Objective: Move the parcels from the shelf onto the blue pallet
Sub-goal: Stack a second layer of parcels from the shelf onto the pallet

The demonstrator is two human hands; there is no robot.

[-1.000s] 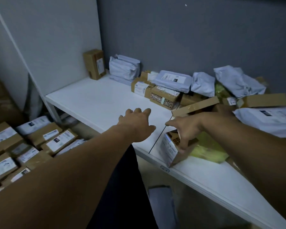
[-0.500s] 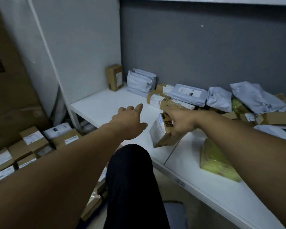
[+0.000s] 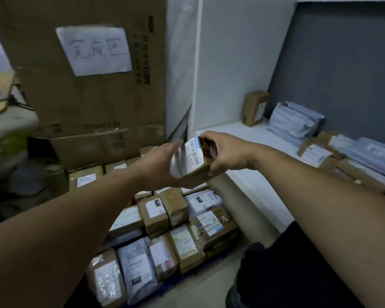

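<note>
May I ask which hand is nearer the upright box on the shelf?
Right. The right hand, gripping a parcel, is left of the upright box; the left hand is farther left.

White shelf (image 3: 253, 134), right side: brown box (image 3: 255, 107) upright in the back corner, grey mailer bags (image 3: 296, 123) just beside it, labelled cartons (image 3: 320, 153) further along. Lower left, parcels (image 3: 165, 218) packed side by side in rows.

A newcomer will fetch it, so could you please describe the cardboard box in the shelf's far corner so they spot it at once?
Find the white shelf on the right, below the grey back wall. Follow it to the far left corner, where the small brown box stands. Unlike the grey mailer bags and flat boxes to its right, it stands upright on end.
</note>
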